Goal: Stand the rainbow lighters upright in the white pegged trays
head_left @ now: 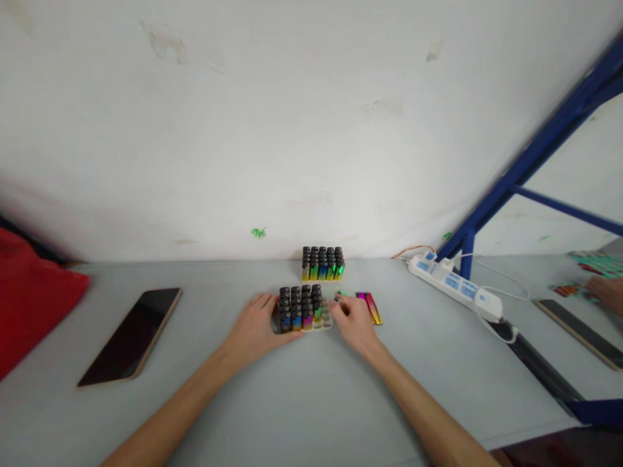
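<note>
A white tray (325, 322) of upright colourful lighters (300, 307) with black tops stands at the table's middle. My left hand (256, 324) rests flat against the tray's left side, fingers touching it. My right hand (354, 319) is at the tray's right side, its fingertips pinched on a small lighter (339, 299). Two loose lighters (370, 306), pink and gold, lie just right of that hand. A second full block of lighters (322, 263) stands farther back by the wall.
A dark phone (132, 334) lies at the left, beside red cloth (29, 295). A white power strip (455, 285) with cables sits at the right near a blue frame (525, 165). Another person's hand (606, 292), a phone (579, 332) and more lighters are at the far right.
</note>
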A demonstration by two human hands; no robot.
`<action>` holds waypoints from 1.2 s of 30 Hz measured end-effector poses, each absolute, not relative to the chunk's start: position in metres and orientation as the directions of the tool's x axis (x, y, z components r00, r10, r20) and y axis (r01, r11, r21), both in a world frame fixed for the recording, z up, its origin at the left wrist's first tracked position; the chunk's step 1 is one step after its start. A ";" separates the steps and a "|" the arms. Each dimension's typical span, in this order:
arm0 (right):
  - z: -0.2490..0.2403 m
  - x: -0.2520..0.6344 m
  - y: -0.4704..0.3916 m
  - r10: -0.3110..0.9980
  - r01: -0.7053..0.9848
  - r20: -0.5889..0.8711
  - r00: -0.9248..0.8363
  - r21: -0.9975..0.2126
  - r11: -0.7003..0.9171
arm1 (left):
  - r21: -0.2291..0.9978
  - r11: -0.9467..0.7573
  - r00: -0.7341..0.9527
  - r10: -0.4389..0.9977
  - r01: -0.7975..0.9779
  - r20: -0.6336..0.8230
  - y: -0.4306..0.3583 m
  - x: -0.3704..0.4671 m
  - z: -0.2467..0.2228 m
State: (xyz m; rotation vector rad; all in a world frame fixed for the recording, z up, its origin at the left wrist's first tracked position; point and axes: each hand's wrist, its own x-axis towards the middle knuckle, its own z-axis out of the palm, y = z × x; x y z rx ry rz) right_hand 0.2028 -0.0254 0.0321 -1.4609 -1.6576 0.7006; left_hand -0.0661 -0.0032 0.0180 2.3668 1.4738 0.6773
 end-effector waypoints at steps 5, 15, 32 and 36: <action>0.033 0.208 -0.032 0.975 0.525 0.221 -0.017 -0.828 0.196 | 0.462 -0.460 0.383 0.888 0.758 0.254 -0.003 -0.068 0.017; 0.052 0.222 -0.040 0.879 0.652 0.425 -0.217 -0.607 0.454 | 0.489 -0.461 0.385 0.888 0.740 0.253 -0.003 -0.070 0.015; 0.050 0.228 -0.047 0.846 0.755 0.178 -0.502 -0.387 0.529 | 0.502 -0.440 0.368 0.898 0.745 0.241 -0.006 -0.069 0.016; 0.047 0.214 -0.051 0.867 0.829 0.219 -0.447 -0.262 0.493 | 0.502 -0.436 0.366 0.900 0.747 0.237 -0.004 -0.069 0.016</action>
